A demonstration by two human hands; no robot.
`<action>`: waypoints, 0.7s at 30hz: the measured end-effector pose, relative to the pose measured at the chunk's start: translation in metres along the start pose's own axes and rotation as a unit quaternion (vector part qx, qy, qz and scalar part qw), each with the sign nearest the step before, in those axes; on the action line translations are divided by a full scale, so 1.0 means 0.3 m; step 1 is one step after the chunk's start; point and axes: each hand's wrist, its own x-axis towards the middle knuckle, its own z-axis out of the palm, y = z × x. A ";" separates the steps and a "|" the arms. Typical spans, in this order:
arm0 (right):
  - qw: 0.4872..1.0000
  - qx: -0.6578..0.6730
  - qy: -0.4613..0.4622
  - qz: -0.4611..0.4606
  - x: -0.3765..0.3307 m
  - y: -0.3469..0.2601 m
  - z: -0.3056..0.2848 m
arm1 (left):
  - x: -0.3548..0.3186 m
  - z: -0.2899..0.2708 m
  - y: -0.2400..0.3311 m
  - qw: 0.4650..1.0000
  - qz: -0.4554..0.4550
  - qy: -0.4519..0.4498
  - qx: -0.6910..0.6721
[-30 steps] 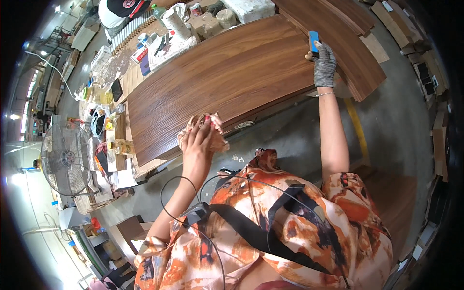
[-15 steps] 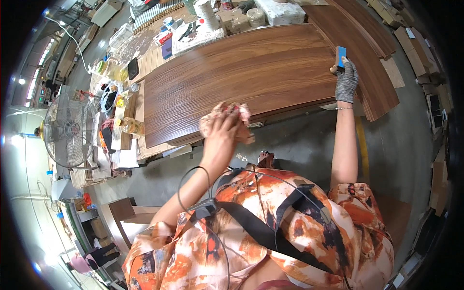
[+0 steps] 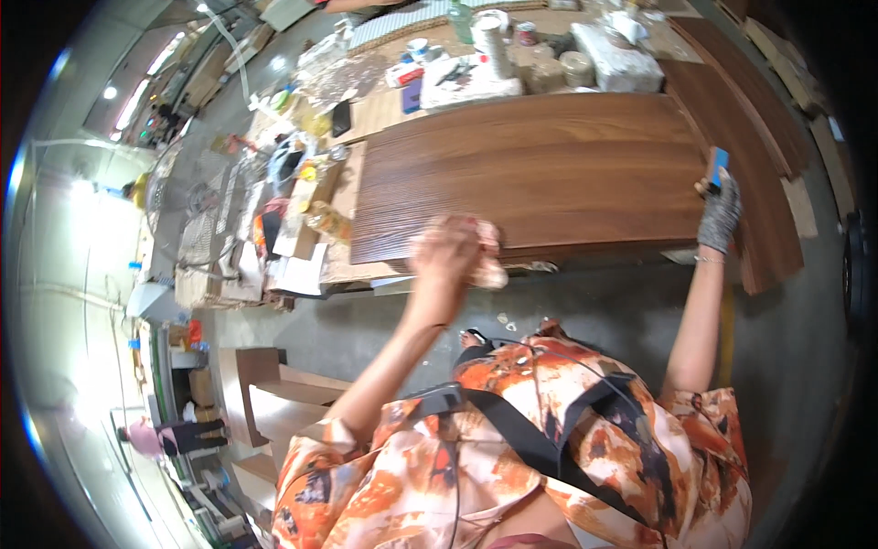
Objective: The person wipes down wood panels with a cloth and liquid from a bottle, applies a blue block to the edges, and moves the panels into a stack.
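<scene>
We see the brown board (image 3: 540,174) lying long axis left-right; left hand (image 3: 453,252) presses a pinkish rag (image 3: 489,273), gloved right hand (image 3: 720,209) fingers clasp a blue block (image 3: 719,165).

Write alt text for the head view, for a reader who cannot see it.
A person leans over a large dark wood panel, the left hand pressing a pale cloth at its near edge, the gloved right hand holding a small blue object at its right end. A cluttered workbench lies behind.

Both hands reach forward: left (image 3: 450,252) bare, right (image 3: 719,212) gloved.
</scene>
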 end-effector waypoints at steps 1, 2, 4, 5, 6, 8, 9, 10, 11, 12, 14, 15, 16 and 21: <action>1.000 0.006 -0.005 -0.005 0.019 0.012 -0.031 | 0.008 0.039 0.027 1.000 0.013 -0.005 0.002; 0.999 0.022 -0.025 0.006 0.050 0.029 -0.066 | 0.010 0.070 0.052 1.000 0.022 -0.009 0.006; 0.999 0.026 -0.023 0.020 0.065 0.045 -0.079 | -0.028 0.084 0.018 1.000 0.010 0.001 0.013; 0.999 0.019 -0.002 0.025 0.062 0.052 -0.063 | -0.052 0.077 -0.014 1.000 -0.006 0.000 0.027; 0.999 0.011 0.008 0.038 0.104 0.050 -0.129 | -0.074 0.074 -0.039 0.999 -0.024 -0.016 0.031; 0.999 0.019 0.007 0.048 0.118 0.042 -0.139 | -0.128 0.014 -0.121 0.997 -0.035 -0.008 0.071; 0.998 0.029 0.010 0.056 0.117 0.039 -0.133 | -0.170 -0.010 -0.170 0.995 -0.050 -0.009 0.090; 0.998 0.029 0.032 0.050 0.098 0.030 -0.105 | -0.212 -0.024 -0.226 0.990 -0.059 -0.003 0.127; 0.998 0.029 0.034 0.051 0.081 0.020 -0.087 | -0.249 -0.033 -0.284 0.985 -0.066 0.002 0.162; 0.998 0.033 0.028 0.047 0.072 0.012 -0.066 | -0.275 -0.055 -0.329 0.982 -0.081 0.013 0.173; 0.998 0.037 0.023 0.040 0.080 0.002 -0.062 | -0.340 -0.063 -0.431 0.970 -0.128 0.025 0.203; 0.998 0.029 0.033 0.046 0.087 0.005 -0.077 | -0.345 -0.085 -0.463 0.969 -0.137 0.032 0.201; 0.997 0.024 0.039 0.055 0.088 0.006 -0.077 | -0.365 -0.119 -0.499 0.963 -0.161 0.031 0.213; 0.999 0.040 0.017 0.029 0.057 -0.010 -0.078 | -0.363 -0.197 -0.485 0.947 -0.206 0.217 0.116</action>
